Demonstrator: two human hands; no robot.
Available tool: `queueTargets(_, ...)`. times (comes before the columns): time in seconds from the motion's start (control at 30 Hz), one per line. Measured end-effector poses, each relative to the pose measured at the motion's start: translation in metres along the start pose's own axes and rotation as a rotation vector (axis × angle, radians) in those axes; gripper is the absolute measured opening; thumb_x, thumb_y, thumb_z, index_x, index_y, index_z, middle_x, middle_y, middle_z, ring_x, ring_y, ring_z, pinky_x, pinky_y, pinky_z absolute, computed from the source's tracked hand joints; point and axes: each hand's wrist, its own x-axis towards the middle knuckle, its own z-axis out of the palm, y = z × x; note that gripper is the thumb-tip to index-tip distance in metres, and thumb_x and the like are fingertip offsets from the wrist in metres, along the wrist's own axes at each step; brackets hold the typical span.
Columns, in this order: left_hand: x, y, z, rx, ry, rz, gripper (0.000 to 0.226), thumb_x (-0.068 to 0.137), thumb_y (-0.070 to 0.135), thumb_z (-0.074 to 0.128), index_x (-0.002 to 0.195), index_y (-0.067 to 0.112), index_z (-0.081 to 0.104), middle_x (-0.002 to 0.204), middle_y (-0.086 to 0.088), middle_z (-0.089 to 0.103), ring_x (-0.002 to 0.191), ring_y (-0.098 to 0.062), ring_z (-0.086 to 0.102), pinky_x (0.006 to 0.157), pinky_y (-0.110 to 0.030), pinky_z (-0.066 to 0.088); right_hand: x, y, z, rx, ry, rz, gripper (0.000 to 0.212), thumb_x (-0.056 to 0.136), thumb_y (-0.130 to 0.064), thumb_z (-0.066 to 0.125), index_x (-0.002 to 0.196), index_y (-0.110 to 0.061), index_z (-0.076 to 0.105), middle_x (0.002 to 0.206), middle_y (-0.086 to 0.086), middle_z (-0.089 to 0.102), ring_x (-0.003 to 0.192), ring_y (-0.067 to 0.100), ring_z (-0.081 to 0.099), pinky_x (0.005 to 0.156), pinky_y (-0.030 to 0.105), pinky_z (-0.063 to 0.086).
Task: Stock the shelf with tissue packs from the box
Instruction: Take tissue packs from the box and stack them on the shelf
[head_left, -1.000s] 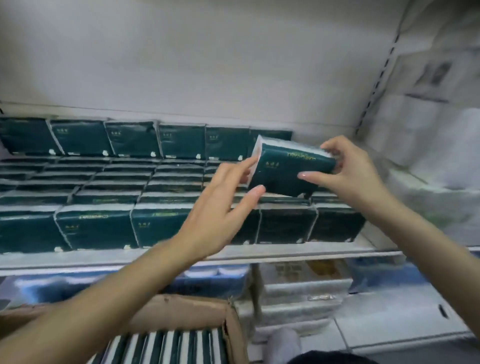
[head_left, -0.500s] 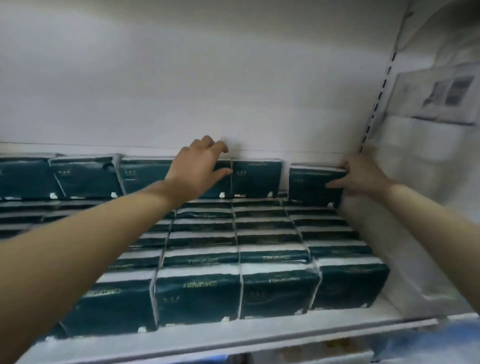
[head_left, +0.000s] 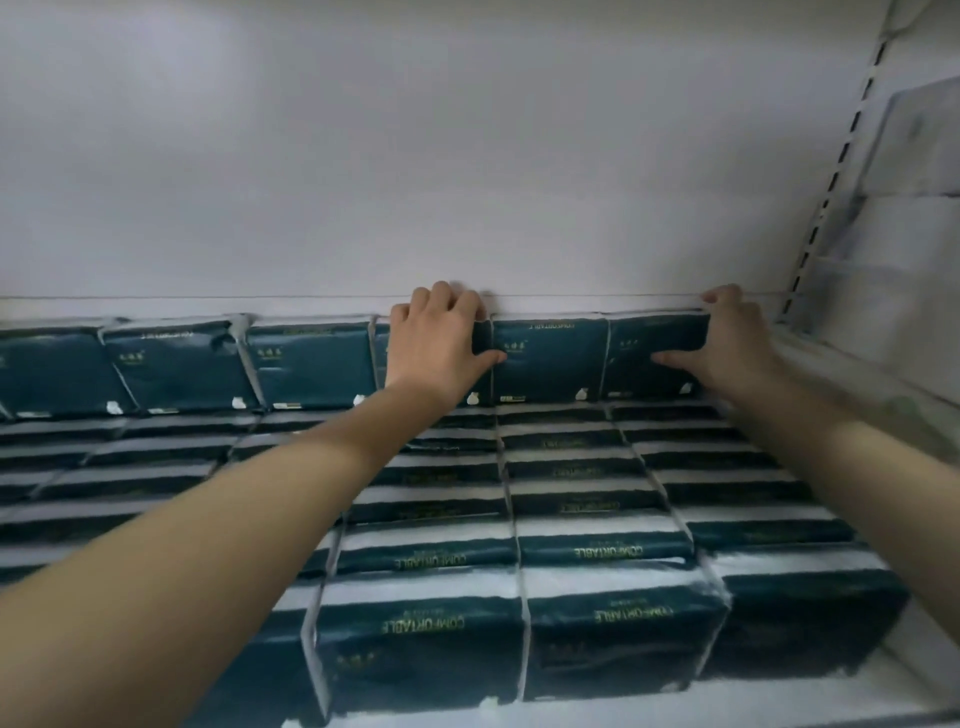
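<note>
Dark green tissue packs with white edges fill the white shelf (head_left: 779, 712) in tight rows. A back row stands upright against the rear wall. My left hand (head_left: 441, 343) grips the top of one upright back-row pack (head_left: 382, 358), fingers curled over its top edge, thumb on its face. My right hand (head_left: 727, 348) grips the rightmost back-row pack (head_left: 649, 358) the same way, fingers over the top, thumb on the front. Another upright pack (head_left: 548, 358) stands between my hands. The box is out of view.
The white rear wall (head_left: 467, 182) rises behind the packs. A slotted shelf upright (head_left: 831, 182) runs along the right side, with pale wrapped goods (head_left: 914, 182) beyond it. The front-row packs (head_left: 426, 644) reach almost to the shelf's front lip.
My right hand carried a pack to the back right corner and stood it in the back row. My left hand reached to the back row too. The view moved closer and the box dropped out.
</note>
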Motion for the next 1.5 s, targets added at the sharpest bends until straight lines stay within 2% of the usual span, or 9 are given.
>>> queueTargets(0.33,-0.030,0.003,-0.051,-0.076,-0.059,0.039,0.063,0.086,0.064,0.052,0.131,0.021,0.046,0.129,-0.003,0.049,0.121,-0.023,0.044,0.104,-0.038,0.029,-0.058,-0.027,-0.031,0.027,0.093,-0.089,0.053,0.088,-0.015,0.066,0.131,-0.005,0.037,0.135,0.020,0.036,0.122,0.034,0.040,0.095,0.032,0.035)
queueTargets(0.47,-0.064,-0.008,-0.101,-0.093,-0.126,0.045,0.059,0.089,0.063,0.047,0.131,0.020,0.047,0.132,-0.004,0.048,0.123,-0.023,0.044,0.105,-0.039,0.030,-0.123,-0.086,-0.044,0.101,0.024,-0.204,0.044,0.090,-0.015,0.063,0.127,-0.013,0.041,0.130,0.013,0.036,0.108,0.024,0.049,0.092,0.034,0.046)
queueTargets(0.73,-0.174,-0.051,-0.195,-0.218,-0.155,0.010,0.041,0.093,0.048,0.053,0.120,0.018,0.055,0.120,-0.004,0.058,0.108,-0.021,0.056,0.092,-0.041,0.047,-0.272,-0.175,-0.028,0.269,-0.362,-0.458,0.041,0.091,-0.022,0.063,0.126,-0.017,0.042,0.116,-0.003,0.035,0.101,0.011,0.050,0.092,0.025,0.043)
queueTargets(0.93,-0.332,-0.091,-0.208,-0.379,-0.063,-0.110,0.041,0.089,0.041,0.051,0.121,0.015,0.051,0.110,0.000,0.057,0.098,-0.014,0.057,0.086,-0.041,0.048,-0.398,-0.152,0.031,0.243,-0.744,-0.575,0.038,0.089,-0.022,0.066,0.121,-0.017,0.046,0.112,-0.004,0.041,0.096,0.011,0.049,0.080,0.023,0.039)
queueTargets(1.03,-0.439,-0.093,-0.189,-0.416,-0.185,-0.288,0.050,0.089,0.052,0.042,0.127,0.020,0.047,0.115,0.004,0.052,0.105,-0.012,0.053,0.086,-0.036,0.046,-0.453,-0.119,0.073,0.072,-1.012,-0.504,0.034,0.091,-0.032,0.063,0.116,-0.017,0.044,0.111,-0.004,0.040,0.098,0.013,0.045,0.072,0.024,0.031)
queueTargets(1.13,-0.525,-0.081,-0.170,-0.444,-0.413,-0.550,0.050,0.094,0.056,0.043,0.135,0.028,0.038,0.126,0.011,0.043,0.117,-0.008,0.047,0.089,-0.028,0.044,-0.487,-0.091,0.109,-0.094,-1.241,-0.364,0.048,0.091,-0.040,0.062,0.128,-0.015,0.042,0.125,0.005,0.044,0.103,0.017,0.047,0.077,0.026,0.037)
queueTargets(1.23,-0.580,-0.073,-0.152,-0.339,-0.748,-0.520,0.058,0.095,0.055,0.040,0.145,0.031,0.025,0.146,0.013,0.029,0.132,-0.010,0.036,0.104,-0.027,0.035,-0.508,-0.073,0.127,-0.245,-1.363,-0.357,0.057,0.091,-0.044,0.061,0.134,-0.015,0.040,0.135,0.006,0.043,0.119,0.021,0.045,0.087,0.027,0.040)
queueTargets(1.33,-0.594,-0.073,-0.139,-0.247,-1.047,-0.473,0.080,0.084,0.073,0.019,0.152,0.033,0.007,0.160,0.010,0.001,0.146,-0.015,0.010,0.119,-0.039,0.012,-0.518,-0.066,0.134,-0.353,-1.372,-0.445,0.062,0.090,-0.044,0.062,0.139,-0.014,0.037,0.137,0.006,0.040,0.124,0.023,0.041,0.098,0.032,0.041)
queueTargets(1.5,-0.597,-0.075,-0.125,-0.222,-1.043,-0.592,0.069,0.096,0.059,0.037,0.152,0.026,0.016,0.162,0.002,0.003,0.148,-0.017,0.006,0.120,-0.040,0.009,-0.520,-0.063,0.142,-0.351,-1.258,-0.503,0.054,0.090,-0.039,0.063,0.134,-0.015,0.042,0.128,0.004,0.044,0.122,0.022,0.042,0.093,0.031,0.041)
